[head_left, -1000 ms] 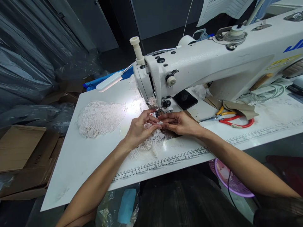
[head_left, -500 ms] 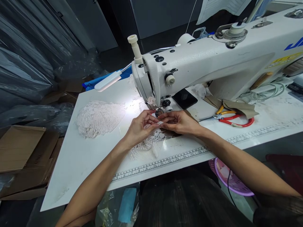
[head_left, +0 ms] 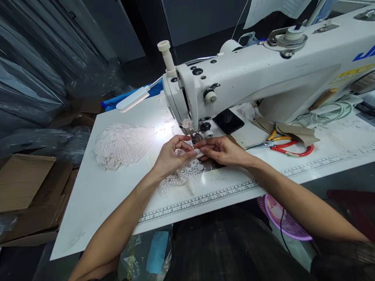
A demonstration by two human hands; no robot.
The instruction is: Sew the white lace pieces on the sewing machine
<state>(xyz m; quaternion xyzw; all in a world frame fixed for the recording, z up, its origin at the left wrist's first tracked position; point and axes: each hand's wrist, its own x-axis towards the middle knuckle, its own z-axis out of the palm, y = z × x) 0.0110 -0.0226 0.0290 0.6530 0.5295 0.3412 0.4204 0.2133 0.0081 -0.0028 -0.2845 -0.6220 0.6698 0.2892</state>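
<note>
White lace fabric lies under and in front of the needle of a white sewing machine. My left hand pinches the lace just left of the presser foot. On the right side, my right hand pinches the same lace between thumb and fingers, close to the left fingertips. The lace's loose end spreads toward the table's front edge. Fingers hide part of the lace at the needle. A gathered heap of lace rests farther left on the white table.
Red-handled scissors and a black phone lie right of the needle. A small lamp lights the work from the left. A printed ruler runs along the front edge. Below stands a pink basket; cardboard boxes sit left.
My right thumb and fingers have shifted slightly on the lace, and the lace between the hands lies flatter. My left hand has barely moved.
</note>
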